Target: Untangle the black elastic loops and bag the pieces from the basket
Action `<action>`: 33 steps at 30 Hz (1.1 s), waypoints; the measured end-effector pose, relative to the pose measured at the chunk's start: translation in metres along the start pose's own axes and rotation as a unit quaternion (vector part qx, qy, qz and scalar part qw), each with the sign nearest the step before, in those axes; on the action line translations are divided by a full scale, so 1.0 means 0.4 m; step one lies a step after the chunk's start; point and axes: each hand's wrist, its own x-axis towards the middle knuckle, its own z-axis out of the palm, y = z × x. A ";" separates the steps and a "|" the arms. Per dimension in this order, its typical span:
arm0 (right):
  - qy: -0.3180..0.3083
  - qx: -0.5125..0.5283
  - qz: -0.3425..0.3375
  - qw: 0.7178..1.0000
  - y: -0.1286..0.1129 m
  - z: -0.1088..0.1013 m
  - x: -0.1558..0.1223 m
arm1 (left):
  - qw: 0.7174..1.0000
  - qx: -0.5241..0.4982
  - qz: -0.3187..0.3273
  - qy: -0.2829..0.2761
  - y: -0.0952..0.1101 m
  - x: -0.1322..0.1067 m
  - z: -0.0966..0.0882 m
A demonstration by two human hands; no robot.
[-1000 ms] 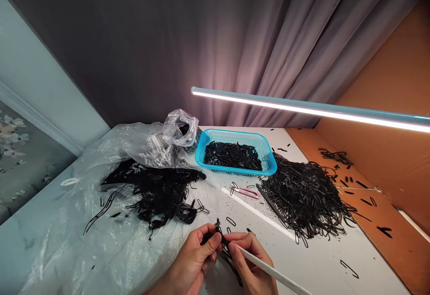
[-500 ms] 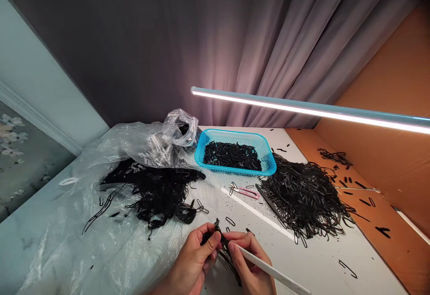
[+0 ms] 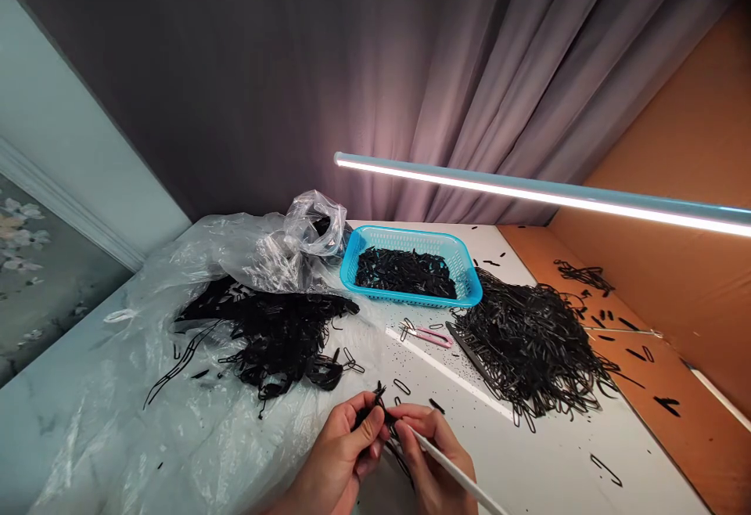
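Above counter [image 3: 528,460], clamping black strips [image 3: 389,419] in left hand [image 3: 346,448], white stick [image 3: 454,470] in right hand [image 3: 447,438]; apparently mid-picking, next needing steadiness.

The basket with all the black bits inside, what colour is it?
The basket is bright blue. It shows best in the head view.

Thin black strands [image 3: 400,462], slanting white stick [image 3: 454,469]
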 end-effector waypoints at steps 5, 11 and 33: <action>0.072 -0.030 -0.028 0.997 0.001 0.015 0.000 | 0.996 -0.040 -0.047 -0.070 0.004 -0.012 -0.009; 0.049 0.047 -0.014 0.998 -0.024 0.007 0.007 | 0.991 -0.043 -0.086 -0.093 0.039 -0.020 -0.009; 0.125 0.125 0.021 0.984 0.000 -0.051 0.045 | 0.987 0.153 -0.044 -0.016 0.069 -0.046 -0.075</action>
